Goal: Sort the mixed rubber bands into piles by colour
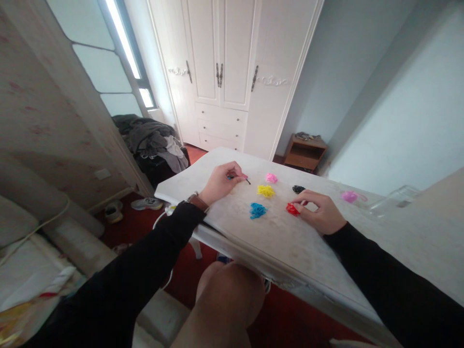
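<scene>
My left hand (227, 180) is closed in a pinch over the far left part of the white table, holding thin strands (248, 181). A dark end sticks out past the fingertips, and bits of blue and pink show at the fingers. At the red pile of thin strands (292, 209), my right hand (319, 210) has its thumb and fingertips closed on the edge. Just beyond that hand lies a black pile (298, 189), partly covered by it. Between my hands are a blue pile (257, 210), a yellow pile (266, 191) and a pink pile (271, 178).
To the right on the table (253, 241) are a pink round object (349, 196) and a clear plastic container (395, 199) lying on its side. A white cable (158, 220) hangs by the left edge. Beyond stand a white wardrobe (224, 116) and a heap of clothes (152, 140).
</scene>
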{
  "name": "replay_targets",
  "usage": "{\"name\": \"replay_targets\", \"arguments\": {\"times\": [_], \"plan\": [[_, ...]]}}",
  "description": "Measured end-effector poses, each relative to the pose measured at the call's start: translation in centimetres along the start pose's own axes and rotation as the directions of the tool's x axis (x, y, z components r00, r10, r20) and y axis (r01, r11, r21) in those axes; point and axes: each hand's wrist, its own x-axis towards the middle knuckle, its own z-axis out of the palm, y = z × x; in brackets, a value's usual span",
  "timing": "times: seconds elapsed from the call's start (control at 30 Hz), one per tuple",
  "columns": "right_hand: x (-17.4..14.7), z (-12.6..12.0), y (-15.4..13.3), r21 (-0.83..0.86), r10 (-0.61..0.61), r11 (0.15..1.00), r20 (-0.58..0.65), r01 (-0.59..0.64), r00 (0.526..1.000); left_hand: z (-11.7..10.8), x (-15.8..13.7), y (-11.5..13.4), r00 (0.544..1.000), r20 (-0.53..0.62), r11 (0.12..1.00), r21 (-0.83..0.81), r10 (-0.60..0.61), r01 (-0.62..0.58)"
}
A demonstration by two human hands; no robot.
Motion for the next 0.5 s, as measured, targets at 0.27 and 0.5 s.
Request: {"name": "replay_targets", "arguments": {"times": [0.27,0.5], "plan": [[-0.3,0.2,0.6,0.015,-0.067,0.998,0.021,0.067,0.998,5.5,5.7,1.8,0.925,0.362,0.968,-0.249,0.115,-0.023],[-0.4,0.6,1.1,-0.046,-0.087,0.995,0.083,0.091,0.993,9.1,6.4,-0.1,0.929,0.361,0.922,-0.382,0.084,0.066]]}}
